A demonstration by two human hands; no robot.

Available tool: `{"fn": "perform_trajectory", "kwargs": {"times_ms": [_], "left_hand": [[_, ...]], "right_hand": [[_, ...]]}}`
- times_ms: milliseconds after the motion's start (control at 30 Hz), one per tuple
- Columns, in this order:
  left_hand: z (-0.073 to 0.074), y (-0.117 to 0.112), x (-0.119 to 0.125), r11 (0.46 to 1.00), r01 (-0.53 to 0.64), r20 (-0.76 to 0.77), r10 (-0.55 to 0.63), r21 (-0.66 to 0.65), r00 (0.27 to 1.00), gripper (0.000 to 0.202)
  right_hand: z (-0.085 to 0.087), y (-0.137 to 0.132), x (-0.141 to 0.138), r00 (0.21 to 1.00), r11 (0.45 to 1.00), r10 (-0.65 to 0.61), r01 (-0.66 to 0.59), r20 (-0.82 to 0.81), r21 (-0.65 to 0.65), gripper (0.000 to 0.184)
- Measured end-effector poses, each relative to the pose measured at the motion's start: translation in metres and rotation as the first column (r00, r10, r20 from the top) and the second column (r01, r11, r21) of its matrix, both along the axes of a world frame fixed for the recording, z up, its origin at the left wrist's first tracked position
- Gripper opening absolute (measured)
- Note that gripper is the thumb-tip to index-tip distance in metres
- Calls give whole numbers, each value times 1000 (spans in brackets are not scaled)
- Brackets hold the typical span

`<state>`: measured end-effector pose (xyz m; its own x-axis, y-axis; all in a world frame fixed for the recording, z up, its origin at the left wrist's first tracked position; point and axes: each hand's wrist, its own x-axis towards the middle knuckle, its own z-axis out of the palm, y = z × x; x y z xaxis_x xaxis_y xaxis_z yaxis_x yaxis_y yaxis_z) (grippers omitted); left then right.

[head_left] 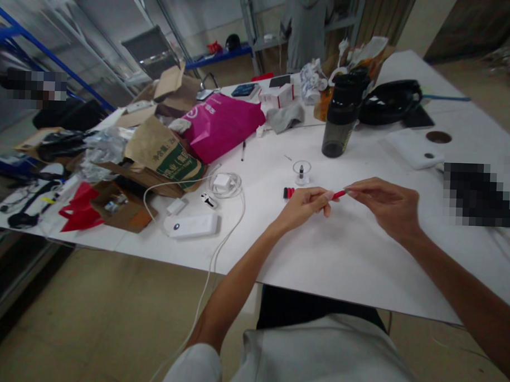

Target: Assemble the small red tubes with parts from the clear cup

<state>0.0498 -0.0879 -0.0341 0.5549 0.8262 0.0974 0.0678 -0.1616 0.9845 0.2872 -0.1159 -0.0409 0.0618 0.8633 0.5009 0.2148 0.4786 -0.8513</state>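
Both hands meet over the white table (344, 261) on a thin red pen-like stick (339, 194). My left hand (305, 205) is curled round one end of it, fingers closed. My right hand (386, 204) pinches the other end between fingertips. Just behind the left hand lies a small red and black piece (288, 192) on the table. A little farther back stands a small clear round dish with a tiny dark bottle (301, 171) in it.
A dark drinking bottle (342, 115) stands behind the hands. A pink bag (221, 126), brown paper bags (162, 154), a white charger with cable (224, 184) and a white box (192, 225) crowd the left. A person in grey (306, 25) stands at the far end.
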Motion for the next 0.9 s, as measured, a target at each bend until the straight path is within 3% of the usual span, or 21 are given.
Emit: {"fn": "perform_trajectory", "kwargs": {"times_ms": [200, 333, 433, 567, 800, 900], "left_hand": [[1, 0, -2, 946, 141, 146, -102, -293, 984, 60], [3, -1, -1, 892, 203, 273, -94, -404, 957, 52], [8, -2, 0, 892, 176, 386, -2, -417, 923, 49], [13, -2, 0, 930, 116, 501, 81, -349, 861, 48], [9, 3, -1, 956, -62, 487, 202, -288, 850, 44], [8, 4, -2, 952, -85, 491, 226, -293, 842, 54]], "right_hand": [[3, -2, 1, 998, 1000, 10, -10, -58, -8, 13], [-4, 6, 12, 982, 998, -41, 31, -182, -56, 25], [-8, 14, 20, 952, 992, -36, -3, -305, -128, 32], [-8, 17, 28, 884, 958, 1, -135, -468, -252, 28], [-5, 19, 32, 840, 937, -1, -189, -543, -293, 24], [1, 19, 30, 814, 928, -46, -179, -579, -326, 30]]}}
